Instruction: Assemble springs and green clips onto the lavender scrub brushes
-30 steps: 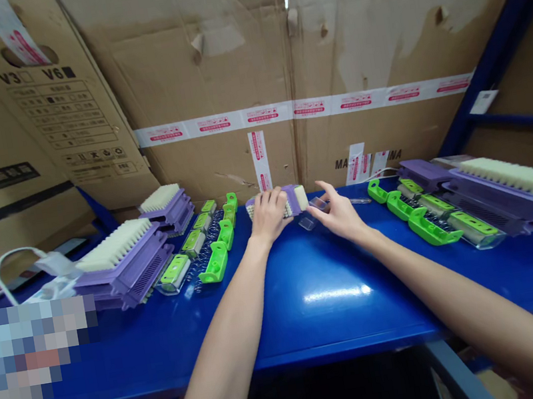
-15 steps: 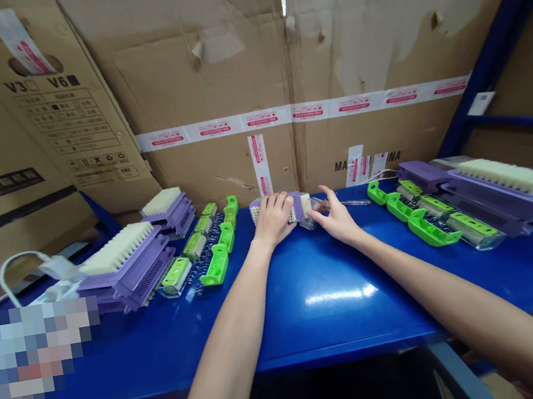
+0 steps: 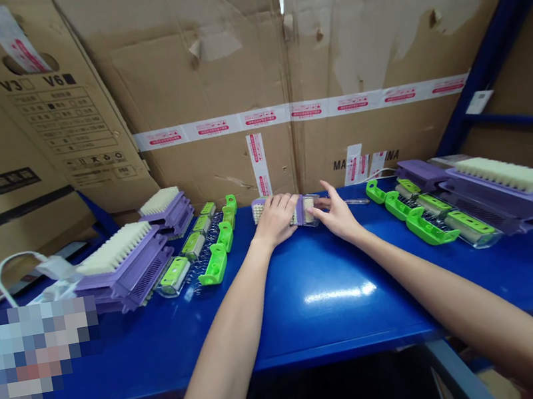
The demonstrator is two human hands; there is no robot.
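Observation:
My left hand (image 3: 277, 219) lies over a purple brush block (image 3: 299, 210) with cream bristles, its fingers closed across the top. At the block's right end sits a clear plastic cover (image 3: 310, 200), pressed against the purple frame. My right hand (image 3: 338, 214) grips this cover, the thumb at its near side and one finger raised; the other fingers are partly hidden. Just beyond the right hand, a thin clear-handled tool (image 3: 358, 201) lies on the blue table (image 3: 327, 264). Its far end is hidden behind the hand.
On the left stand purple brush blocks (image 3: 120, 266), green-topped clear pieces (image 3: 174, 275), springs (image 3: 199, 254) and green clips (image 3: 214, 266). Similar green clips (image 3: 430, 227), clear pieces (image 3: 473, 227) and purple blocks (image 3: 504, 199) line the right. A cardboard wall (image 3: 220, 159) closes the back.
The clear cover now sits closer against the block's right end and stands more upright. Both hands have shifted only slightly.

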